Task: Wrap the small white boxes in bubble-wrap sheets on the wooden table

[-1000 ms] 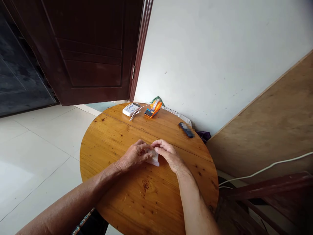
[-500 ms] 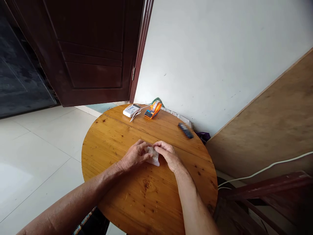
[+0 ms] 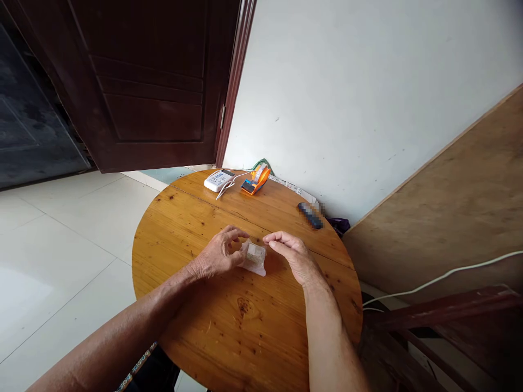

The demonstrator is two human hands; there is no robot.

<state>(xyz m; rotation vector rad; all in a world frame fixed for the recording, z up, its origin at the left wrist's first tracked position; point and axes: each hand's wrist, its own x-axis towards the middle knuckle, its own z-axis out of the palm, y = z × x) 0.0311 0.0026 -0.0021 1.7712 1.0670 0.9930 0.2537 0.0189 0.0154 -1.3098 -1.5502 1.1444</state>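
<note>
A small, crinkled translucent white packet (image 3: 255, 258) with a pale, flat piece showing inside lies on the round wooden table (image 3: 192, 318). At its left edge is my left hand (image 3: 223, 251), fingers curved and apart, the thumb touching the packet's side. My right hand (image 3: 291, 253) hovers just right of the packet, not touching it. Its index finger and thumb point left with their tips close but slightly apart, and nothing can be made out between them.
Toward the back of the table sit a white box-like device (image 3: 219, 180) with a white cable and an orange tape dispenser (image 3: 256, 181). A dark, partly blurred object (image 3: 310, 215) lies at the back right. Beyond are a white wall and a dark red door (image 3: 155, 98).
My right hand has drawn back to the right, away from the packet's top edge. My left fingers have spread and lifted, uncovering more of the packet.
</note>
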